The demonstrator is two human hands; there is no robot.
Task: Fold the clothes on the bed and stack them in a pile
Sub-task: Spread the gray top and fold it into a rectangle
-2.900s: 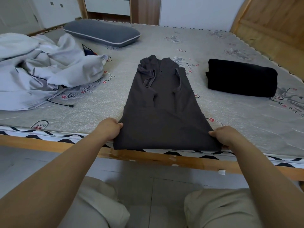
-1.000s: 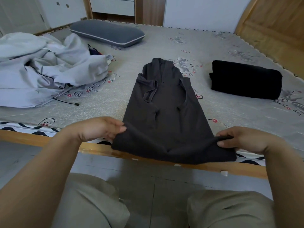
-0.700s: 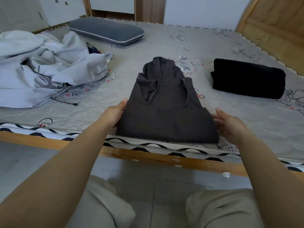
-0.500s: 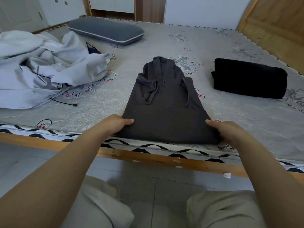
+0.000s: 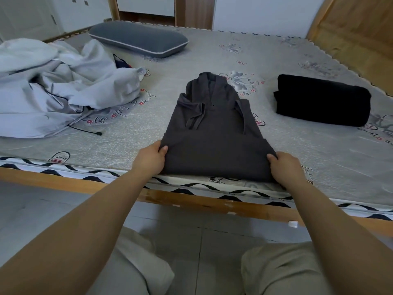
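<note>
A dark grey garment lies flat near the front edge of the bed, its bottom part folded up over itself and its collar pointing away from me. My left hand pinches the folded layer at its left edge. My right hand pinches the same layer at its right edge. A folded black garment sits to the right on the mattress.
A heap of pale grey clothes with a black drawstring lies at the left. A blue-grey pillow rests at the back. The wooden headboard stands at the right. My knees are below the bed frame.
The garment's bottom hem was lifted and folded up onto its body. My hands then slid from the near corners up to the edges of the folded layer.
</note>
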